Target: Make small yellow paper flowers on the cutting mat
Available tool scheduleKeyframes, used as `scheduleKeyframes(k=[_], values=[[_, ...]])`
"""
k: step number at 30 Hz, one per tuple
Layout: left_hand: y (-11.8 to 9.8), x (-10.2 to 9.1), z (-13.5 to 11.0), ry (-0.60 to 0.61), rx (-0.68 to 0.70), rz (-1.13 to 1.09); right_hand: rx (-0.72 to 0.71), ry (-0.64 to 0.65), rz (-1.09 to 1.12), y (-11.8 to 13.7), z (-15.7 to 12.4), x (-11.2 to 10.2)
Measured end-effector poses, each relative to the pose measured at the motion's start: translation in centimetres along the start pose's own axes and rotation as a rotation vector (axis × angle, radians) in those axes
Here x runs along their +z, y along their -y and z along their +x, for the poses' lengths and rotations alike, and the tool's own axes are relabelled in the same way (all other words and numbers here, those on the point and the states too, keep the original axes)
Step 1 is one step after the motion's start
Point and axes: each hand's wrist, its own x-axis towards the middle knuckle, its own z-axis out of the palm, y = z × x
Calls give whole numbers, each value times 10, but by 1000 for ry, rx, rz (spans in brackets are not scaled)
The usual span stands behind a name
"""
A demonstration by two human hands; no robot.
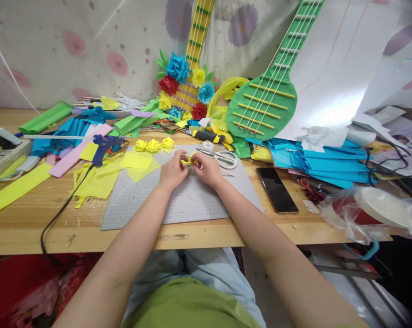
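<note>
Over the grey cutting mat (199, 200), my left hand (173, 171) and my right hand (206, 168) meet, fingertips pinched on a small yellow paper flower (188, 161). Most of that flower is covered by my fingers. Just behind my right hand lie white-handled scissors (226, 158) and a small white roll (207, 146). Several finished yellow paper flowers (153, 146) sit in a row beyond my left hand. To their front left, yellow crepe paper sheets (134, 165) overlap the mat's edge.
A blue glue gun (103, 148) with a black cord rests at left. A phone (277, 189) lies right of the mat. Behind stand a green paper guitar (263, 107) and a flower-trimmed yellow one (195, 50). Blue crepe paper (322, 159) and a bagged tub (379, 207) crowd the right.
</note>
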Motion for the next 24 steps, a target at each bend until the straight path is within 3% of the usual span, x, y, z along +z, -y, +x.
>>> scheduleKeyframes(k=[13,20,24], values=[[1,7,2,-88,-15,-76,15,-7,96,0,0,0],[1,0,2,-40,0,-66,32,8,120,-2,1,-4],[2,-1,2,23,9,-34,48,80,173,-7,1,-9]])
